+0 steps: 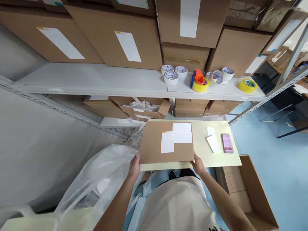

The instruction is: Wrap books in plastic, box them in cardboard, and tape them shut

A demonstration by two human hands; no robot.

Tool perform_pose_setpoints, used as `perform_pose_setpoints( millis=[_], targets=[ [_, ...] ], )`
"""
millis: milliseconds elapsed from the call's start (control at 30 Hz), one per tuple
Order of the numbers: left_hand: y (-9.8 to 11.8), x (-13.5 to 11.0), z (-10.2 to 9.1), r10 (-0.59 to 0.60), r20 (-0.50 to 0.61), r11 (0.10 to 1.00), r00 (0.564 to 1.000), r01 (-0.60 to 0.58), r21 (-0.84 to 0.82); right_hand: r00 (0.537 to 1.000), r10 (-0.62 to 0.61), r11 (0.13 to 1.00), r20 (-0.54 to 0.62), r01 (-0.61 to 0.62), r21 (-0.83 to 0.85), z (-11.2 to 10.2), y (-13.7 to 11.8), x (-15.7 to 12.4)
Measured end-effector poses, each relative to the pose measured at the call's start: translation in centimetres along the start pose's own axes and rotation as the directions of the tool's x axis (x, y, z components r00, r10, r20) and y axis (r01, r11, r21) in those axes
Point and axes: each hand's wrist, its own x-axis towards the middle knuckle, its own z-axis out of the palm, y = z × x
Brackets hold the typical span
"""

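Note:
A flat, closed cardboard box lies on a pale yellow table in front of me. Two white labels overlap on its top, toward the right side. My left hand grips the near left corner, fingers partly hidden by the box. At the near right corner my right hand holds on, its thumb against the side and other fingers tucked at the lower edge. To the right on the table lie white paper slips and a blurred purple phone-shaped object.
A grey shelf holds large cartons, white tape rolls, an orange tape dispenser and a yellow tape roll. An open carton stands on the floor at right. A translucent plastic bag bulges at left.

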Motion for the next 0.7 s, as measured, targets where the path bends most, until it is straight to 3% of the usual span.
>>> perform_pose_setpoints(
  millis=[200, 300, 367, 500, 600, 700],
  targets=[
    [3.8, -0.6, -0.9, 0.245, 0.023, 0.968, 0.969, -0.244, -0.051, 1.000, 0.013, 0.988, -0.003, -0.012, 0.152, -5.3, -4.2, 0.0],
    [5.9, -0.5, -0.6, 0.369, 0.082, 0.927, 0.926, -0.360, -0.110, 0.992, 0.064, 0.984, -0.113, -0.044, 0.172, -8.3, -6.2, 0.8],
    [6.9, -0.3, 0.0, 0.382, 0.110, 0.922, 0.918, -0.369, -0.118, 0.965, 0.138, 0.984, -0.221, -0.107, 0.145, -9.6, -7.1, 1.6],
    [8.0, 0.5, 1.3, 0.364, 0.156, 0.926, 0.918, -0.375, 0.041, 0.911, 0.251, 0.968, -0.326, -0.235, 0.089, -10.3, -7.8, 3.1],
    [8.3, 1.1, 1.8, 0.360, 0.148, 0.920, 0.921, -0.377, 0.107, 0.925, 0.272, 0.961, -0.267, -0.249, 0.117, -9.7, -7.9, 3.9],
    [8.4, 1.6, 1.7, 0.404, 0.133, 0.897, 0.905, -0.420, 0.138, 0.955, 0.210, 0.972, -0.211, -0.180, 0.154, -8.7, -7.8, 4.5]
  ],
)
